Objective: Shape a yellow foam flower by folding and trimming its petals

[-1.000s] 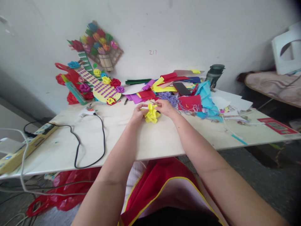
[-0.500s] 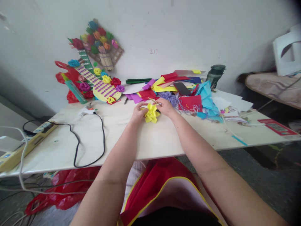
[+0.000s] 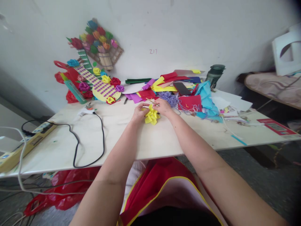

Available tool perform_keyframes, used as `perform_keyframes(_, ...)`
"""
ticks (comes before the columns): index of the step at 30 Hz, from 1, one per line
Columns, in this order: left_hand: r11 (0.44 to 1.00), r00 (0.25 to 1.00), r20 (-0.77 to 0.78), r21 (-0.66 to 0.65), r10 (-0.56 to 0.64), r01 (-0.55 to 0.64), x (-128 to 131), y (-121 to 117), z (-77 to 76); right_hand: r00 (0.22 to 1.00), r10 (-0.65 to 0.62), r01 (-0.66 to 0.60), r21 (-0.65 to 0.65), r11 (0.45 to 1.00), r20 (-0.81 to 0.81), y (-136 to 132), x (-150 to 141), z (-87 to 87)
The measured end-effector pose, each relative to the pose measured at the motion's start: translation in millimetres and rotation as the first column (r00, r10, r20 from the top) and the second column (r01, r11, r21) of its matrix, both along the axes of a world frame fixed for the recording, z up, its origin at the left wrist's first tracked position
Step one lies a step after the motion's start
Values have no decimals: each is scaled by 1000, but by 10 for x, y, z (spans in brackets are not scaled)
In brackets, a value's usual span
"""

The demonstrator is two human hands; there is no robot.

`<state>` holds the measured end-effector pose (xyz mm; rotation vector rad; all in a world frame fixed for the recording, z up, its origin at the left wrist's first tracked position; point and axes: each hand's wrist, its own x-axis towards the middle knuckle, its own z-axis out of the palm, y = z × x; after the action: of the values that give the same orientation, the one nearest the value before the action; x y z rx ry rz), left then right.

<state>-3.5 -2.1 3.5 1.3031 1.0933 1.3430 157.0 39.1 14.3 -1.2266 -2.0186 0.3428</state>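
Observation:
A yellow paper flower (image 3: 152, 116) with several folded petals is held low over the white table (image 3: 162, 142). My left hand (image 3: 139, 112) grips it from the left side, fingers closed on its petals. My right hand (image 3: 164, 107) is at the flower's upper right edge, pinching a thin brownish stick (image 3: 151, 101) that points up to the left. Whether the right fingertips also touch the petals is hard to make out. Behind my right hand lies a tangle of purple yarn (image 3: 168, 98).
Coloured paper strips (image 3: 162, 83), a dark phone (image 3: 182, 88) and a green bottle (image 3: 214, 76) line the back. On the left are a decorated guitar shape (image 3: 104, 89), a glue bottle (image 3: 74, 90), a glue gun (image 3: 86, 110) with black cord (image 3: 103, 138), and a power strip (image 3: 35, 142).
The stick in my right hand has shifted and tilted, its tip now further up and left. My right hand has moved slightly over the flower's edge. My left hand stays on the flower.

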Motion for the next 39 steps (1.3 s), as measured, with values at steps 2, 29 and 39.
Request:
perform_keyframes(2, 999, 999, 37, -53, -1, 3, -9, 11, -7, 999, 31, -30, 24, 999, -40, 15, 0, -15)
perform_keyframes(29, 998, 997, 40, 2, 60, -60, 5, -26, 29, 953, 233, -223, 75, 972, -194, 2, 48, -59)
perform_keyframes(39, 992, 997, 68, -123, 35, -26, -19, 16, 1, 939, 253, -253, 31, 967, -233, -44, 42, -20)
